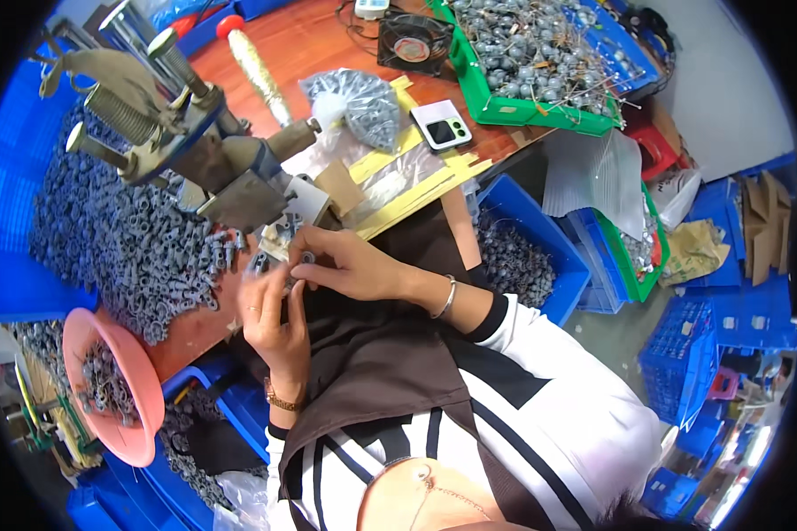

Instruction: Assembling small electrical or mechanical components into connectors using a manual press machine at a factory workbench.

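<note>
My left hand (277, 320), with a ring and a wristwatch, is raised in front of the bench press (230, 168), its thumb and fingers closed together. Close against it is my right hand (352, 265), a bangle on its wrist, with finger and thumb pinched. A small grey plastic part (307, 257) shows at the right fingertips. Between the two hands the fingers hide most of what they hold. Just left of them spreads a large heap of grey plastic fittings (142, 239) on the red-brown bench (319, 35).
A pink basin (150, 389) with small parts stands at the left. A clear bag of dark parts (370, 111), a phone (441, 126) and a fan (413, 44) lie beyond my hands. Right of these are a green tray (540, 117) of wired grey parts and a blue bin (568, 288).
</note>
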Motion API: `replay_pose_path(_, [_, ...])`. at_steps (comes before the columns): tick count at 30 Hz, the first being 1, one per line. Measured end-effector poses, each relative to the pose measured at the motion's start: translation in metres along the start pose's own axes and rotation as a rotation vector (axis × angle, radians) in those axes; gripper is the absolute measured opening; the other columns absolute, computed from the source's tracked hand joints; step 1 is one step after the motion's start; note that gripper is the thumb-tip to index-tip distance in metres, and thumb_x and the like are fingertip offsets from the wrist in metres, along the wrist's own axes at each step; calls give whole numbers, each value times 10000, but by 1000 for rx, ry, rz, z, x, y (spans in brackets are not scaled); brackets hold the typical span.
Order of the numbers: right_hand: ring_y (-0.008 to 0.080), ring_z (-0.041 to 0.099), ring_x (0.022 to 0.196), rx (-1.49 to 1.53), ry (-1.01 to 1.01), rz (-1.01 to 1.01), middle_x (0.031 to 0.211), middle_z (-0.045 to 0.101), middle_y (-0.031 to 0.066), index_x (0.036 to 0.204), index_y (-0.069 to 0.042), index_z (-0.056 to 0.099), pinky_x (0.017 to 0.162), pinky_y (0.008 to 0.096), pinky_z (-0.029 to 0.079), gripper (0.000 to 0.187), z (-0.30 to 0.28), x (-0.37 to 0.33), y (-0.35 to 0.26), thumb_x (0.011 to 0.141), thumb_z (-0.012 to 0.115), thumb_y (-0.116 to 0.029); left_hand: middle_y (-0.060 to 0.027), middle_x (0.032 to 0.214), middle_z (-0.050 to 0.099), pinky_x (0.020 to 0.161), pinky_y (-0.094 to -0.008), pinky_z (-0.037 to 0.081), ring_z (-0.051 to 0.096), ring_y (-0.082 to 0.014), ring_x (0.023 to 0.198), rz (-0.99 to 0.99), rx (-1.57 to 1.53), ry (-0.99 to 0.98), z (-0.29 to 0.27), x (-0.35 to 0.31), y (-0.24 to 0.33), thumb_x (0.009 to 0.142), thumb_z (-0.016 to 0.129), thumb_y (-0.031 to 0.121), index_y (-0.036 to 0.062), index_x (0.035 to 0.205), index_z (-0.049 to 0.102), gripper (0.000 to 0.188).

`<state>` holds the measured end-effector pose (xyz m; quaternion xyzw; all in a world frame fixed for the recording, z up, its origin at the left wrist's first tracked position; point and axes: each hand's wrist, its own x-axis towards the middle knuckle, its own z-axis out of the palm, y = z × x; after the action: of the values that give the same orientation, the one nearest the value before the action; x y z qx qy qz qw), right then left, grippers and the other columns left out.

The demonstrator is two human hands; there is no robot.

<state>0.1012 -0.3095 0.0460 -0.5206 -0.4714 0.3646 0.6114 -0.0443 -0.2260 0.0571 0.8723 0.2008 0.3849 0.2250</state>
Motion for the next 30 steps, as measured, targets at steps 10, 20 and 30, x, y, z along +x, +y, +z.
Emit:
replay_pose_path(10, [166, 669, 657, -474, 210, -20, 726, 673, 119, 926, -2, 625, 573, 298, 494, 169, -6, 14, 15, 835, 689, -129, -58, 779, 587, 558, -240, 390, 487, -97, 631, -318, -240, 54, 23, 8, -20, 818, 694, 44, -19, 943, 650, 147])
replay_pose_path(20, [265, 628, 609, -850, 302, -127, 693, 633, 118, 823, -49, 638, 558, 361, 476, 97, -7, 12, 20, 803, 674, -136, -50, 752, 600, 531, -253, 360, 445, -92, 598, -396, -241, -91, 30, 31, -44, 726, 755, 36, 29, 920, 714, 198])
replay_pose_path(30, [151, 632, 690, 178, 431, -30, 778, 674, 66, 897, 41, 644, 601, 294, 499, 212, -93, 123, -20, 926, 543, -143, -82, 737, 558, 561, -298, 381, 486, -179, 604, -244, -167, -128, 27, 39, -46, 672, 759, 6, 55, 920, 724, 256])
